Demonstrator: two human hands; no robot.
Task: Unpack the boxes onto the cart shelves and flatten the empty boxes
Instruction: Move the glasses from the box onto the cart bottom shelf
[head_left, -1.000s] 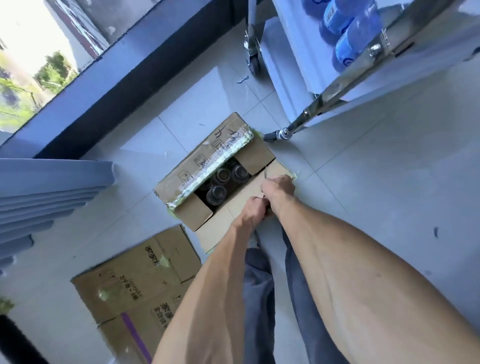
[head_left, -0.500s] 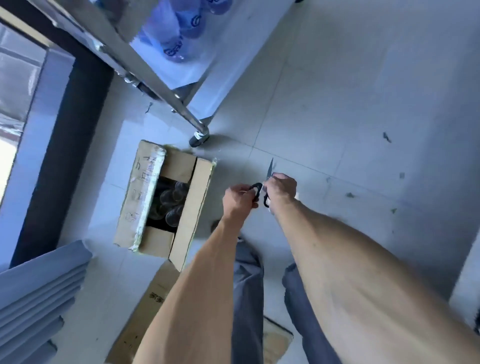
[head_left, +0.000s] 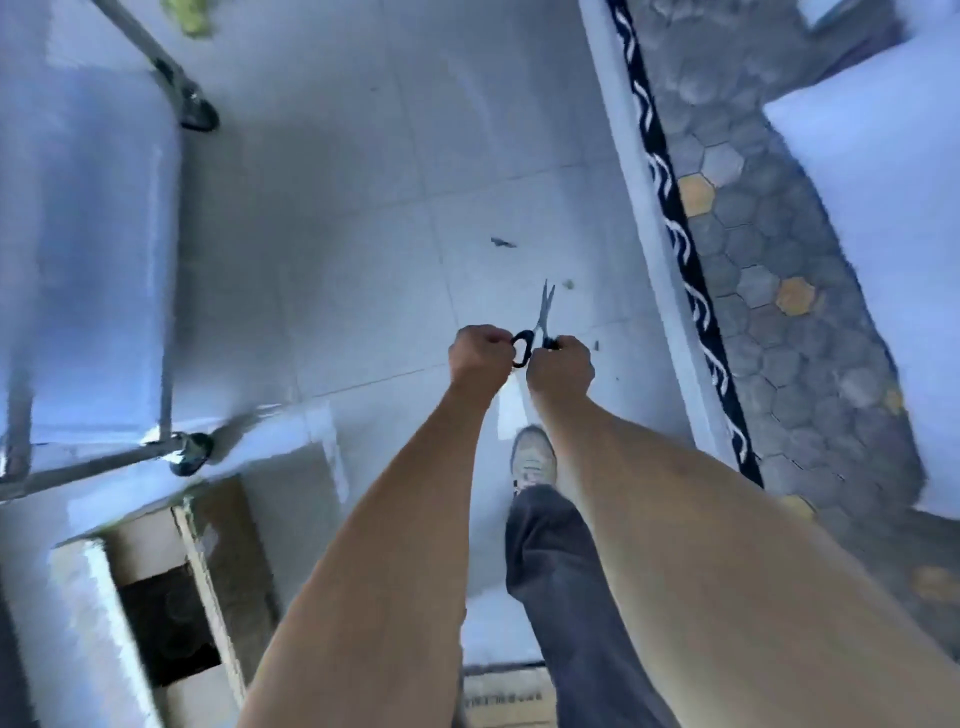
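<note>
- Scissors (head_left: 540, 325) held out in front at arm's length: thin grey metal blades drawn almost together into one narrow point, aimed up and away from the body; black plastic loop handles below.
- Left hand (head_left: 480, 353) curled into a fist, fingers hooked round the rounded black loop on that side.
- Right hand (head_left: 561, 366) likewise curled, clamped on the other handle, which is mostly hidden under the fingers; exact finger placement not readable.
- Both fists close together, knuckles nearly touching, bare forearms running back toward the camera.
- Cardboard box (head_left: 171, 582) low on the left, on the floor, well apart from the hands: brown corrugated flaps folded outward, pale tape strip along one flap edge, dark interior with faint round shapes too blurred to name.
- Cart (head_left: 88, 249) above the box, at the left edge: shiny metal tube frame, flat pale shelf, small black caster wheels at two corners; nearest wheel just beside the box's upper flap.
- Floor (head_left: 337, 208) of large smooth pale tiles with thin grout lines and a few dark specks.
- Rug (head_left: 789, 322) on the right, grey hexagon pattern with a few yellow cells, edged by a dark band with white wavy marks.
- One light shoe (head_left: 532, 460) and a dark grey trouser leg beneath the arms.
</note>
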